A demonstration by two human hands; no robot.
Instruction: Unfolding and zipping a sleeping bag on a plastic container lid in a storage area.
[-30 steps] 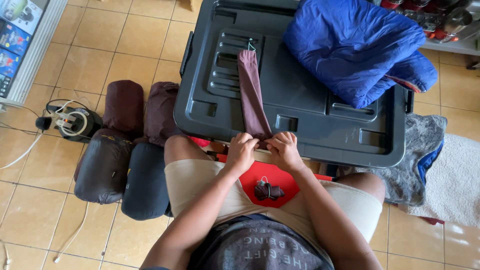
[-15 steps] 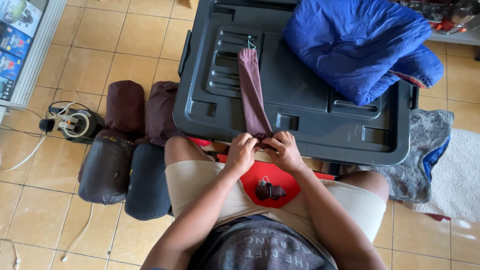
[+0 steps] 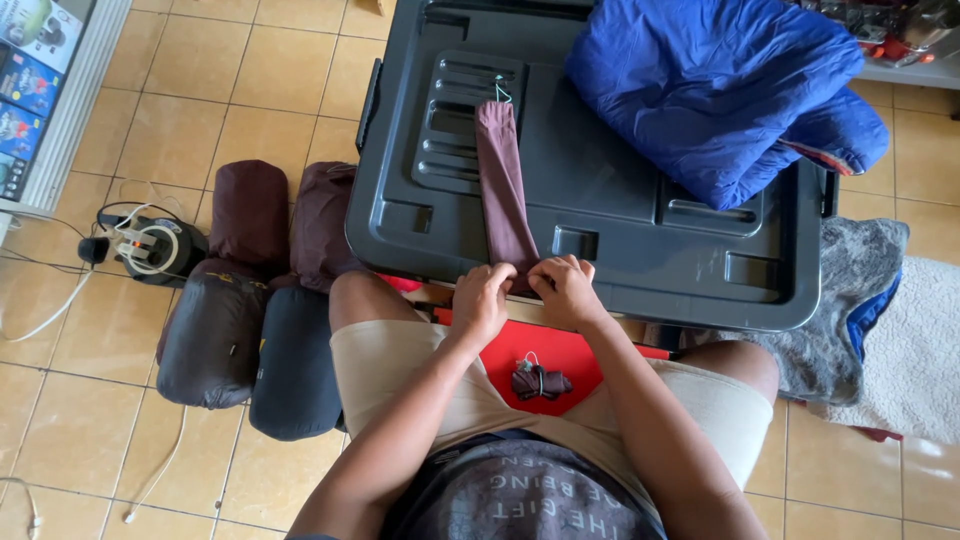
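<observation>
Large dark grey moulded plastic bin lid (image 3: 620, 240): ribbed, spans your knees. Puffy blue quilted sleeping bag (image 3: 720, 90): heaped on its far right corner. Long narrow maroon fabric strip (image 3: 503, 185): lies flat down the lid. Your left hand (image 3: 483, 300) and right hand (image 3: 565, 290): both curled, pinching its near end.

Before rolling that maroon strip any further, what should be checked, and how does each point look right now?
1. Both hands on the near end: left hand and right hand pinch the strip: ok.
2. Strip lies straight and flat on the lid: ok.
3. Far end free of its cord: cannot tell.
4. Blue bag apart from the strip: ok.
5. Roll tightness under the fingers: cannot tell.
</observation>
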